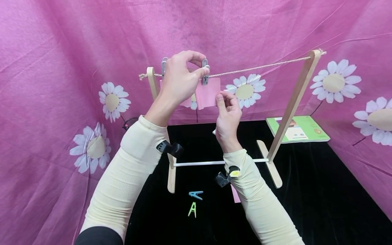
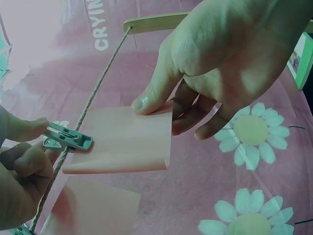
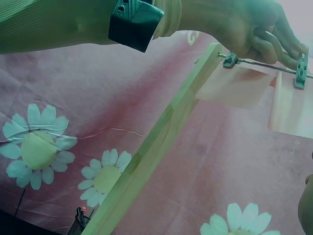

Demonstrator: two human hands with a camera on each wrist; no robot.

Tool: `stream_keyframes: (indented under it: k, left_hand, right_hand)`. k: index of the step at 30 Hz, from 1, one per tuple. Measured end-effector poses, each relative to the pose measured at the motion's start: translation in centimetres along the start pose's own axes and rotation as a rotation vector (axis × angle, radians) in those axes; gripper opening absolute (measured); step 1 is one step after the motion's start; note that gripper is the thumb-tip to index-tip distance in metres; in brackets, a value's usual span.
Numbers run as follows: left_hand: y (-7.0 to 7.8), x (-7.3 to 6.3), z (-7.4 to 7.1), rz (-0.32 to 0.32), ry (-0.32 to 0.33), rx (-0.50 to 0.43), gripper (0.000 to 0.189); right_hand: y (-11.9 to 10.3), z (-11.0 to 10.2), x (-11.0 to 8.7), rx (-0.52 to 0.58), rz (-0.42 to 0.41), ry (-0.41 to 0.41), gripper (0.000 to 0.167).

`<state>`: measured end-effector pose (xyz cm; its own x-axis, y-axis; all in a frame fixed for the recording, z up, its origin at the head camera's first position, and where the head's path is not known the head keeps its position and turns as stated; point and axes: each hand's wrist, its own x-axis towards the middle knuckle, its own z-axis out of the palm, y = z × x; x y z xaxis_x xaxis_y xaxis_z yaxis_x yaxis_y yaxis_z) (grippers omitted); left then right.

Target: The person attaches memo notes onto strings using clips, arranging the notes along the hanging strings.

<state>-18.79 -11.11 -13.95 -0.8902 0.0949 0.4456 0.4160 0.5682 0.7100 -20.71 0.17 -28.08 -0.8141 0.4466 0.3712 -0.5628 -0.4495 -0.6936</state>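
- Pink backdrop point(image 2: 195, 164), left wrist view: white capital lettering point(image 2: 99, 27) reads "CRYIN"; the letters are turned sideways and run from bottom to top; the line reaches the upper picture edge, and anything beyond it is outside the view.
- Pink backdrop, right wrist view: one white mark point(image 3: 191, 36) shows just above the sloping wooden post point(image 3: 164, 125); it is partly covered and cannot be identified as a letter.
- Green book point(image 1: 315, 126), head view: its cover bears small print on a white panel point(image 1: 294, 133) and a round emblem point(image 1: 318, 131); both are too small to read.
- Yellow label point(image 1: 234, 174) on the right sleeve's wrist strap: dark marks, illegible.
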Motion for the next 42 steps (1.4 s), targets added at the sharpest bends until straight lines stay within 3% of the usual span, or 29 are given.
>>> stream_keyframes:
  k: [15,27,38,42]
  left_hand:
    - [0.5,-0.1,0.3,0.003,0.033,-0.029,0.023]
    - [0.5,-0.4,0.0,-0.035,0.027,-0.025,0.027]
    - [0.3,-0.7,0.1,-0.042,0.018,-0.116,0.032]
    - [0.3,-1.2,-0.1,-0.003,0.063,-0.151,0.037]
  right_hand:
    - [-0.5,-0.1,-0.1,0.04,0.007,0.019,0.023]
    - [-0.4,-1.1,0.1,-0.011,-0.001,-0.022,0.017]
    - [0.3,-4.4,0.0,-0.059,0.007,0.007,0.02]
    - [0.8,-6.8,-0.6,-0.106,0.006,0.017,0.017]
